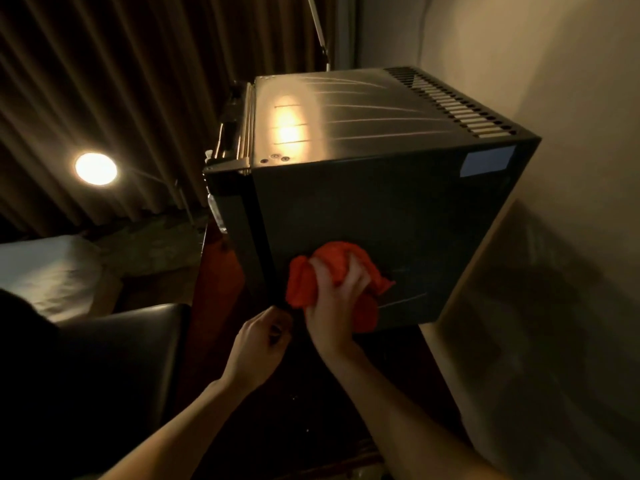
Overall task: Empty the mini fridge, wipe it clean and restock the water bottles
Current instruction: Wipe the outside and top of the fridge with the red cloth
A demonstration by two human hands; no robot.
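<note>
A black mini fridge (381, 202) stands on a dark wooden surface, seen from above and from its side. My right hand (337, 296) presses a crumpled red cloth (332, 261) flat against the lower part of the fridge's side panel. My left hand (263, 344) is curled at the fridge's bottom front corner, fingers closed on the edge of the door frame. The door (227, 157) at the left looks slightly ajar, and a clear water bottle (216, 211) shows through the gap. The fridge's inside is hidden.
A lit round lamp (96, 169) glows at the left in front of brown curtains (121, 81). A dark leather seat (114, 358) sits below left, and a white bed (45, 271) lies beyond it. A beige wall (554, 237) stands close on the right.
</note>
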